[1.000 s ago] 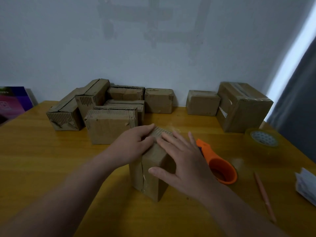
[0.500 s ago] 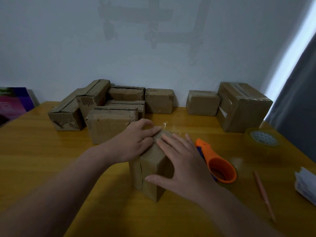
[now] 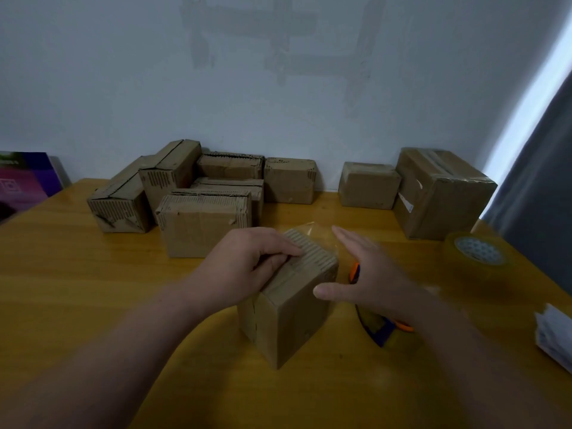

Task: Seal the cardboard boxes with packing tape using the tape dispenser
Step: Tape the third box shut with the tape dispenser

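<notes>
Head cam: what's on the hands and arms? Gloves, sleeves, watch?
Nothing visible. Left hand and right hand are ungloved, no rings seen; left forearm and right forearm show no sleeves, watch or bands. The right hand is blurred, so fine detail is uncertain.

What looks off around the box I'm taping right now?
A loose end of clear tape sticks up past the far edge of the small box, not pressed flat. The open right hand hovers beside it. At back left, one tilted box leans on its neighbour, and its cardboard edges are ragged.
</notes>
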